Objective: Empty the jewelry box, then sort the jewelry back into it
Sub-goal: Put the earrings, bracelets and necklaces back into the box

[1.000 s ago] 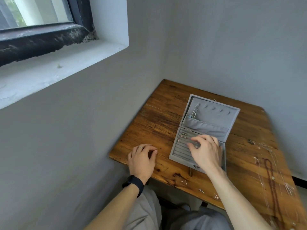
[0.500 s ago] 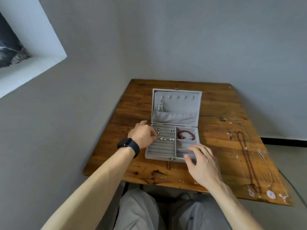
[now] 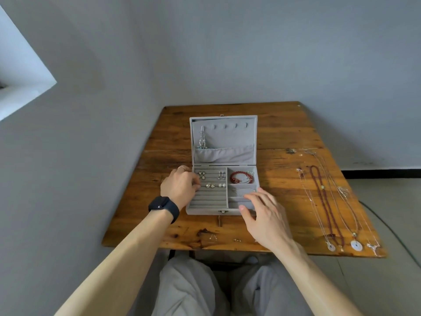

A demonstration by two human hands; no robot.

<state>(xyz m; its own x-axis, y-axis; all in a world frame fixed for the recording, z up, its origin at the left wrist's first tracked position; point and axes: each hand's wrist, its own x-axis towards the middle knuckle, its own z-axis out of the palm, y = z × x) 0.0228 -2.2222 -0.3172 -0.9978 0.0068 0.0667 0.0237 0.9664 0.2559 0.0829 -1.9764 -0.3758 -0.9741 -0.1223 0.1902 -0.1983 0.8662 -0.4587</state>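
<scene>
Sorting looked partway done: small silver earrings [image 3: 210,185] and a red bead bracelet [image 3: 241,176] sat in the open grey jewelry box [image 3: 202,210], while long necklaces [image 3: 321,189] lay to its right. The left hand [image 3: 180,187] was curled, its hold unclear; the right hand [image 3: 264,215] was spread and empty.

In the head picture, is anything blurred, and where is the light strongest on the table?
Head view: sharp throughout, with no motion blur; the wide lens stretches both forearms toward the bottom corners; the wooden table is brightest just right of the jewelry box; the tiny pieces at the table's near edge are too small to identify.
</scene>
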